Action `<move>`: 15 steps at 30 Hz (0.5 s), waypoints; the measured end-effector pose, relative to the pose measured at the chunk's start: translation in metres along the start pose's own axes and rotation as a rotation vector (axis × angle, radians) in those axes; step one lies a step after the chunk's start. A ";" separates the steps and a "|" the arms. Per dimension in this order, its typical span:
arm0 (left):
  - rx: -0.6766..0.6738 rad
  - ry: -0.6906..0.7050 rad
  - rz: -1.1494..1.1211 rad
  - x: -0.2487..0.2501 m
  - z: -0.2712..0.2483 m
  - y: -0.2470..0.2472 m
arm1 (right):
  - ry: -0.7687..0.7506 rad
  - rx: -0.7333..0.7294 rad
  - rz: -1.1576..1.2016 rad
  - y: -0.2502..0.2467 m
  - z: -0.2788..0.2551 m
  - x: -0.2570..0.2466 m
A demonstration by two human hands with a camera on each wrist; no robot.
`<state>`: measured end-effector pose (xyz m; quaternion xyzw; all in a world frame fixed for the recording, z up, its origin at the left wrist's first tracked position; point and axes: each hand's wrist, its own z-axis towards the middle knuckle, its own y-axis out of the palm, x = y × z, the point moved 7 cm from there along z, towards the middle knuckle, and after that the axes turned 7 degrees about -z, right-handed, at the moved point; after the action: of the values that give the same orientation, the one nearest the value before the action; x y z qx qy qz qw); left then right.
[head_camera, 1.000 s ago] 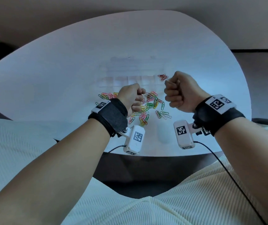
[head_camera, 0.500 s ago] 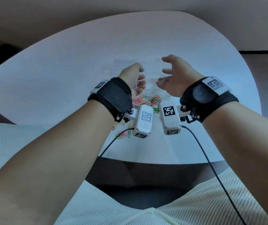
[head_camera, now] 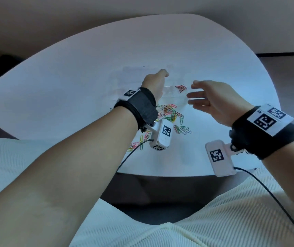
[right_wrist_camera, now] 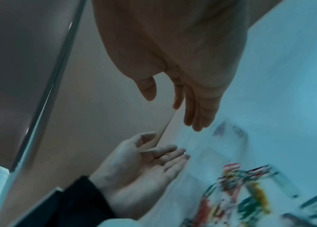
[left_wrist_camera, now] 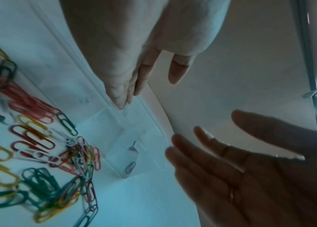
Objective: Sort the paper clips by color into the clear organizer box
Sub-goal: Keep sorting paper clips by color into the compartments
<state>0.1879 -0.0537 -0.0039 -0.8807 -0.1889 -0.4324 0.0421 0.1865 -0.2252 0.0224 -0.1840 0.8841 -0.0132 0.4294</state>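
Observation:
The clear organizer box [head_camera: 173, 98] lies mid-table, faint against the white top. A few red paper clips [head_camera: 181, 87] sit in one right-hand compartment. A loose pile of mixed-colour paper clips [head_camera: 169, 113] lies just in front of the box. My left hand [head_camera: 156, 81] reaches over the box with straight fingers; in the left wrist view its fingertips [left_wrist_camera: 122, 101] touch the box rim [left_wrist_camera: 148, 127]. My right hand [head_camera: 208, 98] hovers open at the box's right end, palm facing left, holding nothing. A single clip [left_wrist_camera: 130, 167] lies in a near compartment.
The white rounded table [head_camera: 71, 86] has bare surface left, right and behind the box. More clips [head_camera: 139, 141] lie near the front edge under my left wrist. A window frame [left_wrist_camera: 309, 61] shows in the wrist views.
One second ago both hands were fists above the pile. They have opened and moved forward to the box, and the right hand has since drawn away to the right, uncovering the red clips.

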 end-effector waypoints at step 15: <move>-0.061 0.210 1.027 -0.076 -0.051 -0.055 | -0.224 0.001 -1.103 0.018 0.016 0.050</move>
<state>0.0875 -0.0372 -0.0363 -0.8127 0.2850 -0.4472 0.2417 0.1650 -0.2235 -0.0279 -0.6190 0.6061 -0.2165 0.4502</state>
